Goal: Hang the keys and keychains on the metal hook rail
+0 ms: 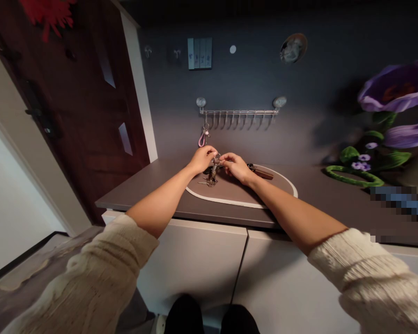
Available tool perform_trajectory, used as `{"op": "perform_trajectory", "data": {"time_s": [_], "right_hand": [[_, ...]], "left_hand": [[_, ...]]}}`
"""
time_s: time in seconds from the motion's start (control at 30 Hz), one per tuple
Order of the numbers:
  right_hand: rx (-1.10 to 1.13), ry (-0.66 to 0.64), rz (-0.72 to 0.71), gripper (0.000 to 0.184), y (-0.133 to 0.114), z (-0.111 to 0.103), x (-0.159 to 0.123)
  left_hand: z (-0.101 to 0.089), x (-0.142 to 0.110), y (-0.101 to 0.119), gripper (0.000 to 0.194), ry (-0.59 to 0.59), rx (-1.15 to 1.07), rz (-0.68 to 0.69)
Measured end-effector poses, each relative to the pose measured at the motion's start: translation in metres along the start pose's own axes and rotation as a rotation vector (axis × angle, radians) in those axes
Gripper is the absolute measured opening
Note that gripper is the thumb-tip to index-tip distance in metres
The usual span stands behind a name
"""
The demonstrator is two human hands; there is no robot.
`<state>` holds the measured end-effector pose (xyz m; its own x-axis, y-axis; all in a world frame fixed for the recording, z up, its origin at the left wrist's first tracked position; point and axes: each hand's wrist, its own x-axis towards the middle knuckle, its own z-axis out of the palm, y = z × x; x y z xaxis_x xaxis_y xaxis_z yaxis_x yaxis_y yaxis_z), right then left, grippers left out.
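I have a bunch of keys (213, 176) between my two hands, above the brown mat (230, 195); whether the lowest keys touch it I can't tell. My left hand (202, 159) pinches the ring at the top, and my right hand (236, 167) pinches it from the other side, fingertips close together. Just behind my right wrist lies a brown strap (264, 174). On the wall beyond, a pink loop (202, 139) hangs from the hook rail (242, 112).
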<state>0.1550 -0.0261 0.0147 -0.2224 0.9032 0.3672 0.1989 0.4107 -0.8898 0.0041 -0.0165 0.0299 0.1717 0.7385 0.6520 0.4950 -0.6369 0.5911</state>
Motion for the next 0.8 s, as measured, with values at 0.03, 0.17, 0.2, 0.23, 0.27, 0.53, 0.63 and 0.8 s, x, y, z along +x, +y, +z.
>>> {"op": "perform_trajectory", "data": {"time_s": [0.03,0.17,0.2,0.23,0.27,0.53,0.63,0.8], "right_hand": [[0.019,0.011,0.004,0.009,-0.0020,0.0002,-0.0008],[0.070,0.032,-0.019,0.010,-0.0073,-0.0002,-0.0031],[0.076,0.030,-0.026,0.010,-0.0078,-0.0005,-0.0034],[0.081,0.028,-0.030,0.010,-0.0080,-0.0008,-0.0036],[0.084,0.027,-0.032,0.010,-0.0081,-0.0011,-0.0036],[0.064,0.053,-0.040,0.016,-0.0094,-0.0016,-0.0034],[0.044,0.075,-0.046,0.022,-0.0088,-0.0015,-0.0028],[0.021,0.081,-0.097,0.024,-0.0053,-0.0029,-0.0015]], "left_hand": [[0.0005,0.0004,-0.0005,0.013,0.017,-0.033,-0.024],[0.0034,0.0010,-0.0016,0.014,0.034,-0.195,-0.128],[0.0043,0.0009,-0.0015,0.014,0.032,-0.239,-0.151],[0.0051,0.0007,-0.0013,0.014,0.029,-0.279,-0.171],[0.0059,0.0005,-0.0011,0.014,0.028,-0.312,-0.189],[0.0077,-0.0004,-0.0011,0.013,0.021,-0.436,-0.243],[0.0076,-0.0010,-0.0007,0.014,0.016,-0.433,-0.252],[0.0070,-0.0039,0.0035,0.016,0.007,-0.472,-0.290]]}}
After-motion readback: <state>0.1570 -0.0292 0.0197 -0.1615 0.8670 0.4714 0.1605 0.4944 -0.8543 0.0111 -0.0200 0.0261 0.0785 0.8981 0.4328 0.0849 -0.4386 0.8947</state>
